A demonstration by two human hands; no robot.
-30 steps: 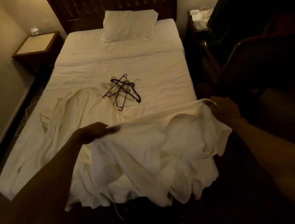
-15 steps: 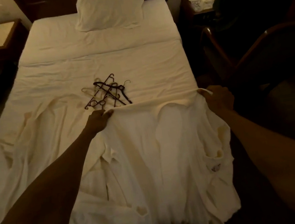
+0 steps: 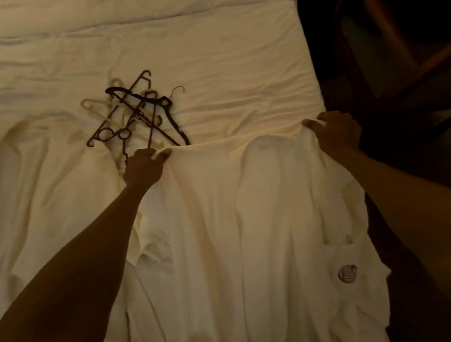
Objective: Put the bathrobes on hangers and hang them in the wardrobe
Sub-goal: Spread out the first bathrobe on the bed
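A white bathrobe [image 3: 243, 226] lies spread flat on the bed, its top edge stretched between my hands. My left hand [image 3: 144, 167] grips the left shoulder of the robe, and my right hand [image 3: 334, 132] grips the right shoulder near the bed's right edge. A round emblem [image 3: 347, 273] shows on the robe's pocket at the lower right. Just beyond my left hand sits a tangled pile of dark and pale hangers [image 3: 135, 114]. A second white bathrobe [image 3: 16, 177] lies crumpled on the left side of the bed. No wardrobe is in view.
The bed [image 3: 200, 44] with its cream sheet fills most of the view. A dark wooden chair [image 3: 389, 26] stands close to the bed's right side. The floor to the right is dark.
Both hands carried the robe forward and laid it flat on the bed, just short of the hangers. My view has dropped closer to the mattress; the pillow and nightstands are out of frame.
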